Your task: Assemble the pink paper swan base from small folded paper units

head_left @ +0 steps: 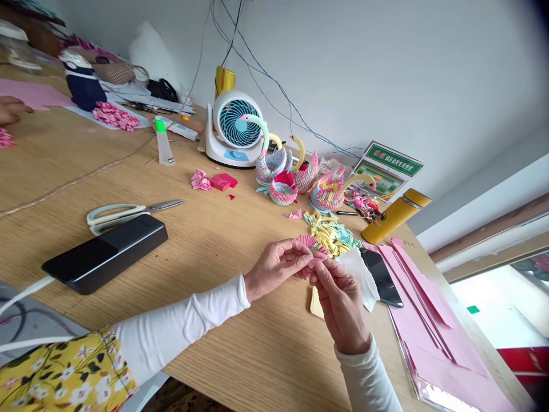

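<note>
Fingertips of both hands closed on one small pink paper piece, left hand and right hand meeting thumb to thumb over the surface, in from its near edge. Fold detail hidden by fingers, can't tell the stage. To do it well, I'd pinch right at the crease, line up the edges first, then press from the middle out with light, even thumb force; thin paper looks easy to skew or soften. Keep the knuckles off the pink ring just behind, partly covered by the fingers, since a bump could loosen its pieces. Yellow pad sits under the right hand's side. Pink sheets run along the right edge, with phone and white tissue beside them, toward the hands. Black power bank lies toward the near left, scissors just behind it, both well apart from the fingers. Yellow and green folded pieces are heaped past the ring. Farther back, paper swans stand toward the far edge, and the fan sits by the wall.
</note>
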The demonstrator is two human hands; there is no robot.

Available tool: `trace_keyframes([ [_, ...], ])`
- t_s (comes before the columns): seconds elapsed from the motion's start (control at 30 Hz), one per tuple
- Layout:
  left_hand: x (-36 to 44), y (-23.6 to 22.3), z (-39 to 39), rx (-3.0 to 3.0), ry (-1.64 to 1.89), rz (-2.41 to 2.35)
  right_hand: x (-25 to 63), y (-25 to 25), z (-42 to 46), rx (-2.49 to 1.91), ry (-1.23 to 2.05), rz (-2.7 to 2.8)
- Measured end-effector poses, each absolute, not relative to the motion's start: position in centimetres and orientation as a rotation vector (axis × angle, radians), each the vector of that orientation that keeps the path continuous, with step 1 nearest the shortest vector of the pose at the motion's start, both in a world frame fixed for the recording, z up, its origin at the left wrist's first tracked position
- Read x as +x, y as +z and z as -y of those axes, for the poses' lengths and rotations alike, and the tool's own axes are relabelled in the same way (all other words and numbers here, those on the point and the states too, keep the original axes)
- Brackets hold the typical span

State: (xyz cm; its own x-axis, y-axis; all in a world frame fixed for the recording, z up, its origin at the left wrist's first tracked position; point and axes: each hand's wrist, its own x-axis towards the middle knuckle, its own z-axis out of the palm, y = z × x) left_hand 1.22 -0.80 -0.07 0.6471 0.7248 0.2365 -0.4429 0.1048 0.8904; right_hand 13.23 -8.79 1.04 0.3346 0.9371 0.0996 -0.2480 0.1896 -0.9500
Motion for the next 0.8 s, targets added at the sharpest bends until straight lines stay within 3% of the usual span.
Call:
trace_keyframes([
  [0.2, 1.2, 0.0, 1.0, 1.176, 0.804, -0.241, 13.2, 0.9, 8.9, -0.999, 0.941, 0.815],
  [0.5, 0.9, -0.7, 1.8, 1.967, 1.378, -0.383, 12.2, 0.7, 9.0, -1.069, 0.937, 0.642],
  [0.8, 0.9, -0.8, 1.6, 2.275, 1.552, -0.273, 9.9, 1.6, 9.5, -0.889, 1.036, 0.356],
])
